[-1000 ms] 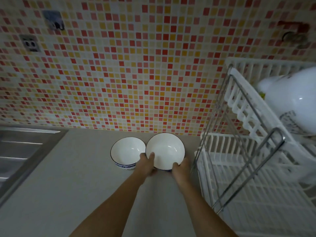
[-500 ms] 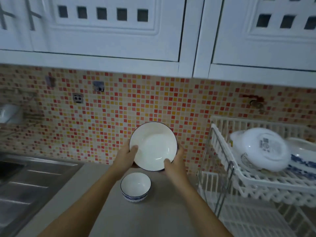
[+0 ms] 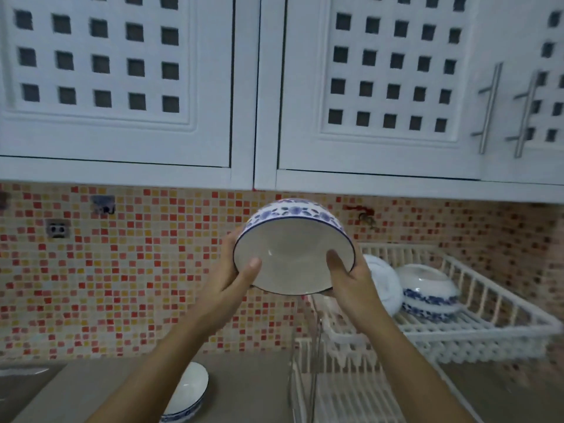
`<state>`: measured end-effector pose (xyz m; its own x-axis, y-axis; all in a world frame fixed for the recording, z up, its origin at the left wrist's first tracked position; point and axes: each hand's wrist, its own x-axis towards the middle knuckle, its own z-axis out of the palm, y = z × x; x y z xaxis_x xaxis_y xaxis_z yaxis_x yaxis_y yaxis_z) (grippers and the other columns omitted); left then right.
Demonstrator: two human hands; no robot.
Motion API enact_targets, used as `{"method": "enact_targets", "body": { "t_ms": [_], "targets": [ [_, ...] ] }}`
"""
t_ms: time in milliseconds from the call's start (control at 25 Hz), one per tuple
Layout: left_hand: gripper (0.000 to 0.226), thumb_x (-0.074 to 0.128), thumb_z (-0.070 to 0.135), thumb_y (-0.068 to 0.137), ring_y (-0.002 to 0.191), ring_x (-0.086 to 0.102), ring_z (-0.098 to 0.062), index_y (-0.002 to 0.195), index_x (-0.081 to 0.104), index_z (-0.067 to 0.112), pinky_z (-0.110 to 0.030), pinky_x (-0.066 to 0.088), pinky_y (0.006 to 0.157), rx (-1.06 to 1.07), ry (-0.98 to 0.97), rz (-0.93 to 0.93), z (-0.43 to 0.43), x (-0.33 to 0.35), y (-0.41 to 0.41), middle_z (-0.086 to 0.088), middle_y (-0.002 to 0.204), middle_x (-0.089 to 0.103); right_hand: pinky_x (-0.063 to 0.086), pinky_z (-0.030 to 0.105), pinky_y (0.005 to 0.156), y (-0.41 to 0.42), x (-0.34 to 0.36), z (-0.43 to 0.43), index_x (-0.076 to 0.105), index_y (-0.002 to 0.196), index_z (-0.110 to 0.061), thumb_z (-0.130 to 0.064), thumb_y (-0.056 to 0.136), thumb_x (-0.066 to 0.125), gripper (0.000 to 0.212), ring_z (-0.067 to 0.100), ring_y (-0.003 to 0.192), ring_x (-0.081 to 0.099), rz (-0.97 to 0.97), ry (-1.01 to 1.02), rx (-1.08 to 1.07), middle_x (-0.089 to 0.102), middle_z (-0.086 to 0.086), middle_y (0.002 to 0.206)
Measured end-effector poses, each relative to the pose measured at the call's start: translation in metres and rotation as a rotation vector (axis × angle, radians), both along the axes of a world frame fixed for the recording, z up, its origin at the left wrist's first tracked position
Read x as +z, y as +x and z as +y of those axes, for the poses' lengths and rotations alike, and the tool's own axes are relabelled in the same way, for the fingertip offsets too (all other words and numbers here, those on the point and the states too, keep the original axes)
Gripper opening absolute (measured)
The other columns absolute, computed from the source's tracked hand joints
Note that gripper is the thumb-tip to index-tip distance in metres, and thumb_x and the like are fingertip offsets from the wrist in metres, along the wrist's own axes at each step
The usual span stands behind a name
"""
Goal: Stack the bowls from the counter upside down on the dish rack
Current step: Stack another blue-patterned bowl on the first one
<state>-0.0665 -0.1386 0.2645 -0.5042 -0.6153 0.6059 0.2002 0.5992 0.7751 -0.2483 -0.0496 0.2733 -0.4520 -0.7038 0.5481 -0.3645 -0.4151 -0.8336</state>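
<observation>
I hold a white bowl with a blue flower band (image 3: 293,254) up in front of the tiled wall, tilted so its inside faces me. My left hand (image 3: 235,270) grips its left rim with the thumb inside. My right hand (image 3: 351,279) grips the right rim the same way. A second, smaller bowl (image 3: 187,392) stands upright on the counter below, partly hidden by my left forearm. The white dish rack (image 3: 476,328) is at the right. On its upper tier lie two upside-down bowls, a white one (image 3: 386,282) and a blue-patterned one (image 3: 430,291).
White wall cabinets (image 3: 122,87) hang just above the held bowl, with metal handles (image 3: 488,108) at the right. The rack's lower tier (image 3: 345,389) stands on the counter (image 3: 250,386). A steel sink edge (image 3: 21,374) shows at the far left. A wall socket (image 3: 58,228) sits on the tiles.
Both hands lifted the large bowl from the counter, raised it and carried it right towards the rack. It has tipped further over, so its patterned outside now shows on top.
</observation>
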Motion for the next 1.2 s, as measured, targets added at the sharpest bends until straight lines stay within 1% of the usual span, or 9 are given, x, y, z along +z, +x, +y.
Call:
{"method": "enact_targets", "body": {
  "t_ms": [120,200,320,440,520,680,800,920,1200],
  "targets": [
    [0.106,0.061,0.088,0.035,0.114,0.057,-0.009,0.131,0.037,0.048,-0.019,0.057,0.075,-0.201,-0.049,-0.046,0.007,0.032,-0.049,0.022,0.132,0.046,0.057,0.029,0.081,-0.054,0.009,0.038,0.040,0.132,-0.039,-0.029,0.097,0.044,0.036,-0.001,0.101,0.058,0.121,-0.146,-0.071,0.054,-0.025,0.115],
    [0.145,0.062,0.086,0.003,0.116,0.051,-0.014,0.136,0.040,0.032,-0.013,0.055,0.068,-0.297,-0.022,-0.008,0.007,0.041,-0.085,0.012,0.137,0.043,0.051,0.014,0.083,-0.090,0.017,0.064,0.039,0.129,-0.041,-0.037,0.096,0.043,0.033,-0.012,0.104,0.056,0.302,-0.215,-0.143,0.053,-0.035,0.117],
    [0.104,0.050,0.093,0.038,0.117,0.049,-0.011,0.132,0.034,0.052,-0.032,0.044,0.099,-0.178,-0.122,-0.251,0.032,0.070,-0.142,0.012,0.144,0.042,0.047,0.011,0.084,-0.148,0.021,0.088,0.037,0.138,-0.029,-0.015,0.093,0.042,0.047,-0.012,0.104,0.054,0.602,-0.240,-0.338,0.050,-0.032,0.127],
    [0.077,0.048,0.072,0.077,0.110,0.057,-0.009,0.142,0.017,0.047,-0.027,0.046,0.093,-0.140,-0.371,-0.549,0.060,0.081,-0.177,0.016,0.126,0.050,0.049,0.025,0.080,-0.198,0.021,0.097,0.038,0.138,-0.025,-0.003,0.086,0.047,0.057,0.010,0.098,0.057,0.773,-0.228,-0.495,0.052,-0.006,0.128],
    [0.080,0.058,0.061,0.077,0.108,0.058,-0.008,0.142,0.012,0.050,-0.022,0.046,0.086,-0.175,-0.361,-0.615,0.066,0.089,-0.203,0.015,0.126,0.051,0.049,0.028,0.078,-0.227,0.019,0.102,0.038,0.138,-0.025,-0.014,0.089,0.047,0.051,0.018,0.097,0.059,0.821,-0.223,-0.484,0.055,0.004,0.132],
    [0.079,0.073,0.052,0.072,0.113,0.059,-0.015,0.136,0.027,0.045,-0.039,0.051,0.097,-0.176,-0.391,-0.665,0.059,0.087,-0.253,0.006,0.131,0.055,0.053,0.039,0.088,-0.281,0.019,0.103,0.029,0.138,-0.027,-0.033,0.090,0.043,0.050,0.028,0.117,0.056,0.925,-0.169,-0.398,0.044,0.013,0.144],
    [0.078,0.078,0.044,0.069,0.111,0.059,-0.016,0.132,0.033,0.036,-0.040,0.054,0.094,-0.112,-0.417,-0.638,0.051,0.076,-0.277,0.004,0.126,0.055,0.040,0.047,0.105,-0.314,0.024,0.100,0.015,0.140,-0.041,-0.047,0.081,0.052,0.071,0.021,0.137,0.033,1.005,0.060,-0.218,0.017,-0.004,0.155],
    [0.077,0.079,0.044,0.067,0.105,0.061,-0.016,0.129,0.033,0.036,-0.040,0.058,0.086,-0.054,-0.372,-0.687,0.043,0.059,-0.297,0.001,0.121,0.055,0.020,0.034,0.113,-0.337,0.023,0.094,-0.007,0.137,-0.058,-0.073,0.069,0.054,0.092,0.005,0.141,0.009,1.035,0.320,0.012,-0.007,-0.025,0.152],
    [0.079,0.083,0.038,0.065,0.102,0.060,-0.016,0.126,0.032,0.032,-0.032,0.056,0.085,0.009,-0.322,-0.862,0.034,0.040,-0.328,0.002,0.123,0.053,0.044,0.043,0.106,-0.366,0.001,0.060,0.016,0.138,-0.044,-0.055,0.070,0.073,0.090,0.014,0.129,0.037,0.884,0.441,0.172,0.022,-0.011,0.145]
  ]
}}
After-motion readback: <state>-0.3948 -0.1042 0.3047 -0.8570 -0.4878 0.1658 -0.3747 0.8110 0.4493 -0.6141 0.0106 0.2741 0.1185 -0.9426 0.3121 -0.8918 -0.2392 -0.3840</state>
